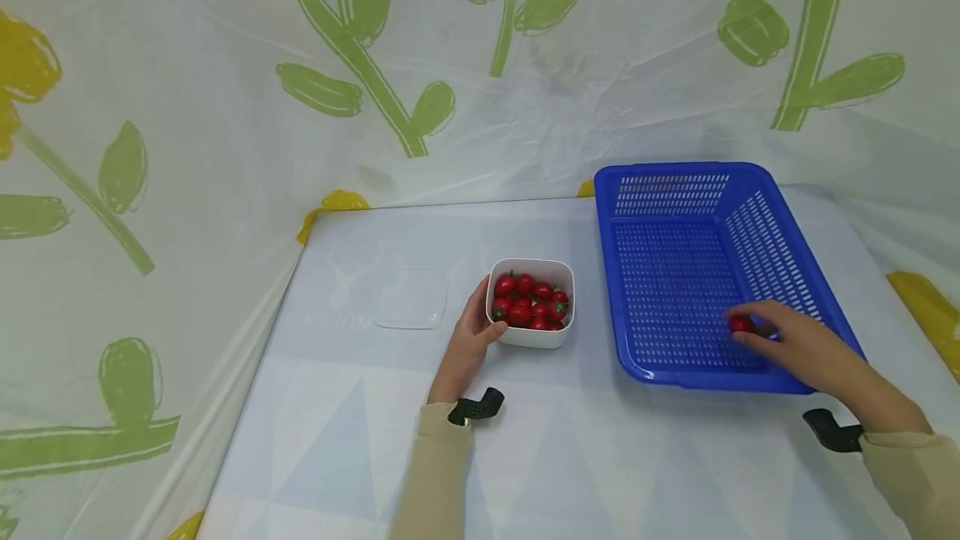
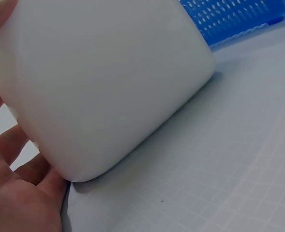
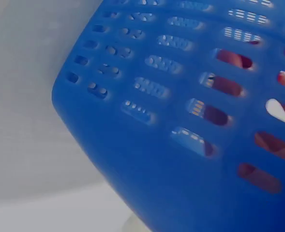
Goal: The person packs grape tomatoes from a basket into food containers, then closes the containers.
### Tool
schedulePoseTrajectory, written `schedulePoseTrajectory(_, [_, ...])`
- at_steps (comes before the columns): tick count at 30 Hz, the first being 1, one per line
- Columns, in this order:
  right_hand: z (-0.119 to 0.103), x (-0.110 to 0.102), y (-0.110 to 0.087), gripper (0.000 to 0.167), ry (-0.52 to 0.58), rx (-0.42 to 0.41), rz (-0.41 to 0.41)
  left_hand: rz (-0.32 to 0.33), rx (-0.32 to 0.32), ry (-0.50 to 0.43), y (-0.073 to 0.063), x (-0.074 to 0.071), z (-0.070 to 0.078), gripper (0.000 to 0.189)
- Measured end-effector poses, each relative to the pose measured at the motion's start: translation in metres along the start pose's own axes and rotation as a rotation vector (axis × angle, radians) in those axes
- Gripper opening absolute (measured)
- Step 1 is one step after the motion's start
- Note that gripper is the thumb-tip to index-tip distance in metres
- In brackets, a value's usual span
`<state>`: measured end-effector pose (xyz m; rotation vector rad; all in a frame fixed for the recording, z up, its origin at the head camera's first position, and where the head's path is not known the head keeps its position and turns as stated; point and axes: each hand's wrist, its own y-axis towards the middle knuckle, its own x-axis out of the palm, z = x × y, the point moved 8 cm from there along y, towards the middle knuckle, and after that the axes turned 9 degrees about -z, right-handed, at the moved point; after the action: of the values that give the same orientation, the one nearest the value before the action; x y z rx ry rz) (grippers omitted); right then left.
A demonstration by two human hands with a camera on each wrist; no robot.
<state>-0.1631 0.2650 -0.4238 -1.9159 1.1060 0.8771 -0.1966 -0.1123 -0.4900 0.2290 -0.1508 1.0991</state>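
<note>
A white square container [image 1: 534, 340] filled with several red cherry tomatoes [image 1: 521, 312] stands on the table. My left hand [image 1: 467, 344] holds it by its left side, thumb at the near corner. In the left wrist view, the fingers lie along the side of the container [image 2: 103, 87]. Inside the blue basket [image 1: 660, 273], toward its near right corner, my right hand [image 1: 802, 348] pinches one cherry tomato [image 1: 740, 324] between thumb and fingers. The right wrist view mostly shows the slotted basket wall [image 3: 147, 140], with the hand partly hidden behind it.
A clear, flat lid [image 1: 410, 298] lies on the table left of the container. The table [image 1: 570, 432] carries a pale cloth with blue triangles. Behind it hangs a white curtain [image 1: 510, 123] printed with green leaves.
</note>
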Motion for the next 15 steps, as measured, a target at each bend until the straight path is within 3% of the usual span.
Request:
schedulePoseTrajectory(5, [-0.012, -0.007, -0.008, 0.043, 0.021, 0.041, 0.044, 0.004, -0.003, 0.002, -0.001, -0.001, -0.002, 0.068])
schedulePoseTrajectory(15, [-0.077, -0.014, -0.022, 0.031, 0.080, -0.088, 0.218, 0.011, -0.014, 0.024, -0.001, -0.001, 0.000, 0.067])
